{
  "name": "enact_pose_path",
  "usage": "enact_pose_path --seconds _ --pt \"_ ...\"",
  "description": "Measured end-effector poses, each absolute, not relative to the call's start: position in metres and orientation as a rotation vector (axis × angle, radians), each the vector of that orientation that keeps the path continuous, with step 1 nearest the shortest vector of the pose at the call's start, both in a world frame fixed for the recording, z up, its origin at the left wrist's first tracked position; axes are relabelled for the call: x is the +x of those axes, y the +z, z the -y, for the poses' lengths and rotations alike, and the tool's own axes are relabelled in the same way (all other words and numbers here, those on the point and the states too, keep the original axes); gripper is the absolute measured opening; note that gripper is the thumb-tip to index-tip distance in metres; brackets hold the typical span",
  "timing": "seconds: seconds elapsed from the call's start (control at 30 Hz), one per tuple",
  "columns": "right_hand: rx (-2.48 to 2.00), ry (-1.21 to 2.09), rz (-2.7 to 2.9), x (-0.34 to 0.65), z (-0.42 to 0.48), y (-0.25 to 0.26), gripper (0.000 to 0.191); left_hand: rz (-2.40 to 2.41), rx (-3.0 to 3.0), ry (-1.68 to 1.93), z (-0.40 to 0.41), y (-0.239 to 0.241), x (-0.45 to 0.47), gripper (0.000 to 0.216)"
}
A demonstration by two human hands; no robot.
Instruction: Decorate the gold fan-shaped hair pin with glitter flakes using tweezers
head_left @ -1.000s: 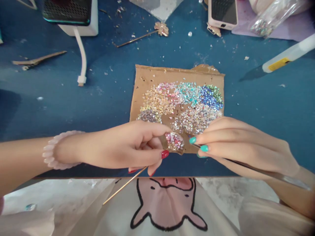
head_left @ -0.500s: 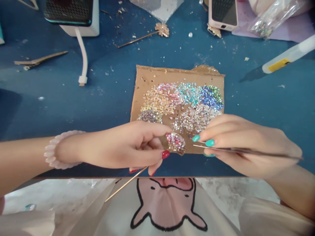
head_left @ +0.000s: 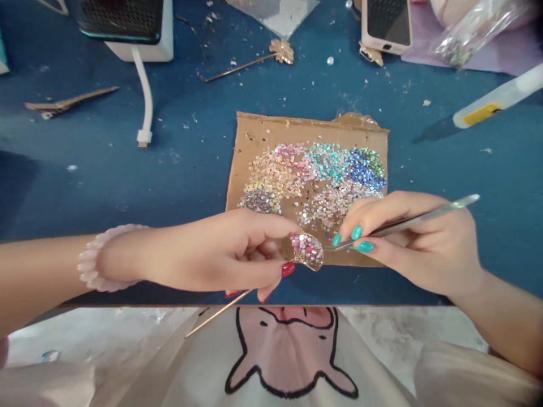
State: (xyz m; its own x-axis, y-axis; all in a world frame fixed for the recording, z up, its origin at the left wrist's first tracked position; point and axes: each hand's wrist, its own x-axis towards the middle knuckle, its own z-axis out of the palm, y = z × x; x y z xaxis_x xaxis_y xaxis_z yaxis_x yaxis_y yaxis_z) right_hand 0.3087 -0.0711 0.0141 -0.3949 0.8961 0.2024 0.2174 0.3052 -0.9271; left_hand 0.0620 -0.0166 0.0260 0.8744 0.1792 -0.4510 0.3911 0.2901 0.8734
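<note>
My left hand [head_left: 229, 249] is closed on a gold hairpin [head_left: 307, 252], its thumb and a finger pinching it just behind the fan-shaped head. Pink and pale chips fill much of that fan. The pin's thin stem passes under the hand and sticks out past the table's front edge. Between the fingers of my right hand [head_left: 428, 249] are metal tweezers [head_left: 418, 219], tilted so their rear end points up to the right. Their tips are close to the fan's right edge; whether they hold a chip I cannot tell. Under both hands lies a cardboard sheet [head_left: 253, 129] with colourful shell-like chips [head_left: 328, 161] grouped by colour.
Another gold hairpin [head_left: 241, 68] lies behind the cardboard. A metal clip [head_left: 70, 103] and a white cable [head_left: 145, 96] from a white device are at left. At right are a glue-like pen bottle [head_left: 494, 104], a phone [head_left: 388, 25] and a plastic bag of chips [head_left: 460, 48].
My right hand has turned the tweezers, whose rear end swung upward, and brought their tips left to the fan. The hairpin in my left hand has shifted slightly right and down.
</note>
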Motion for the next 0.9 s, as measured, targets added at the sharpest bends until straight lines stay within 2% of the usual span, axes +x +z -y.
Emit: enact_pose_path --seconds 0.37,0.9 --pt "-1.011 1.138 1.806 0.3065 0.0703 0.0156 0.016 -0.533 1.300 -0.158 0.0161 0.0275 0.0623 0.015" --pt "-1.026 1.134 1.805 0.3045 0.0714 0.0170 0.014 -0.544 1.304 -0.168 0.0161 0.0270 0.0626 0.021"
